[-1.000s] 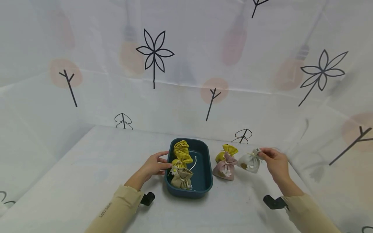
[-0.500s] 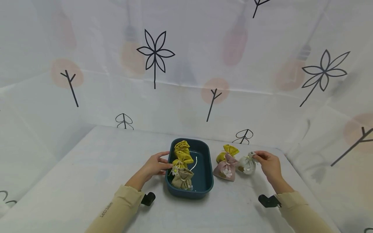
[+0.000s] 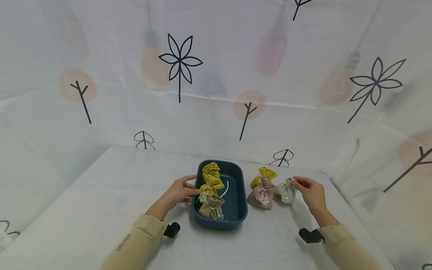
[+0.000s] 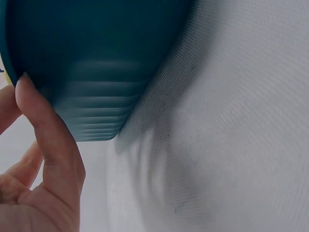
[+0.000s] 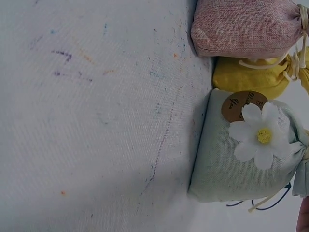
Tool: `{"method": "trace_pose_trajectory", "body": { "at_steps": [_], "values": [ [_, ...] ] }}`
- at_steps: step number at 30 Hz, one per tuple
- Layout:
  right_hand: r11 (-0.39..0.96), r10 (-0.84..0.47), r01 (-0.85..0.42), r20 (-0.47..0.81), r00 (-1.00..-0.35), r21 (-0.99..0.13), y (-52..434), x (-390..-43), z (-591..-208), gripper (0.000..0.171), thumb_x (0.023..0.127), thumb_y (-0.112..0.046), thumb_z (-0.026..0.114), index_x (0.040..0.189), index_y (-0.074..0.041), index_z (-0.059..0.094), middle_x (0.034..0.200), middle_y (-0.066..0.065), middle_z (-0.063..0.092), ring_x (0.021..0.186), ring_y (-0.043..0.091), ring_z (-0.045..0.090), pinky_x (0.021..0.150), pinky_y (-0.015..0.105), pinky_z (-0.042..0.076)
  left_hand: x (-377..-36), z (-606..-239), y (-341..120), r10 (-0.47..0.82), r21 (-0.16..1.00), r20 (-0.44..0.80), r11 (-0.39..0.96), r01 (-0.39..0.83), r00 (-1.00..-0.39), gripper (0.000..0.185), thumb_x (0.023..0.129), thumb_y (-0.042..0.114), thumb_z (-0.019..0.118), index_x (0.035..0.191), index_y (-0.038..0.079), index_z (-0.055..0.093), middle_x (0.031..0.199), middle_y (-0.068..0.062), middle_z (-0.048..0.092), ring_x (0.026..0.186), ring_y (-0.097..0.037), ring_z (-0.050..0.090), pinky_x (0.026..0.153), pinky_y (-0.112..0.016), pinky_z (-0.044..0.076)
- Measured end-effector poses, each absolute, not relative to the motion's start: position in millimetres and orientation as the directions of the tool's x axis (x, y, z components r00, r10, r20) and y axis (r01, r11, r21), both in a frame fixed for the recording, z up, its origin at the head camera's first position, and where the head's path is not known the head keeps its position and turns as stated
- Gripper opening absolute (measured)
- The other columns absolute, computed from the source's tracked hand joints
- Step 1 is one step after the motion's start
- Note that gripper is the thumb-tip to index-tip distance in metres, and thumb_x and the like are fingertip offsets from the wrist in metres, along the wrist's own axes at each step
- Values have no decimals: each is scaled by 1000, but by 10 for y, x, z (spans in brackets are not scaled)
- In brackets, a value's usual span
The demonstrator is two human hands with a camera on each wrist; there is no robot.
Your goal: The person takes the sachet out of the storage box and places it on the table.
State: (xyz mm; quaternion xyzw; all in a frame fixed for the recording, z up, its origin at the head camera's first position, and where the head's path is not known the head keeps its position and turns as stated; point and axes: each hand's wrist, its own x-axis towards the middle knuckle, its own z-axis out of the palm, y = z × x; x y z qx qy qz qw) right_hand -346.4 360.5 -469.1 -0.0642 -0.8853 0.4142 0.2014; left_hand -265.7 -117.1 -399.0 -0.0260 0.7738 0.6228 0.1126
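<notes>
My left hand [image 3: 179, 190] is at the left side of a dark blue rectangular tub [image 3: 245, 210], gripping its rim. In the left wrist view the thumb [image 4: 50, 130] lies against the tub's outer wall. Several drawstring pouches stand along the tub's left side: yellow pouches [image 3: 213, 183] and an olive-beige pouch [image 3: 210, 208]. My right hand [image 3: 313, 193] pinches the gathered top of a pale grey-green pouch [image 5: 241, 164] bearing a white flower. That pouch stands on the table beside a pink pouch [image 3: 261, 195]. Only a sliver of a right finger shows in the right wrist view.
Behind the pink pouch stands another yellow pouch [image 3: 267, 173]. A white cord [image 3: 225, 189] lies inside the tub. The white table [image 3: 270, 243] is backed by a white patterned cloth [image 3: 209, 123]. Cloth also rises at the left and right sides.
My right hand has moved left and lowered the pale grey-green pouch from a tilted hold to an upright stand beside the pink one. The left hand stays at the tub.
</notes>
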Motion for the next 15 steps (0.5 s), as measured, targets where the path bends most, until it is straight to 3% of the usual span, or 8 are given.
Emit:
{"method": "trace_pose_trajectory", "body": {
  "at_steps": [5,12,15],
  "values": [
    [635,295,-47,298,-908,-771,3596,-3405,-4676,53,82,-53,61,121,-16,62,114,2,62,102,15,56,86,38,47,-2662,-3995,-1168,100,957,-207,230,-179,-973,65,81,14,73,139,16,44,109,-14,54,76,-18,60,64,-30,54],
    [645,299,-74,340,-892,-761,3642,-3319,-4619,51,78,-52,67,117,-21,64,111,-2,63,99,10,57,74,17,48,-2668,-4004,-1165,102,957,-206,228,-179,-973,65,81,14,73,140,16,44,109,-14,54,77,-18,60,64,-31,54],
    [613,271,-110,340,-901,-782,3573,-3169,-4465,52,78,-48,70,118,-16,64,113,0,64,99,10,57,73,17,49,-2665,-4001,-1165,96,955,-211,231,-184,-973,65,81,14,74,139,16,44,109,-13,54,77,-18,60,64,-30,54]
  ]
}}
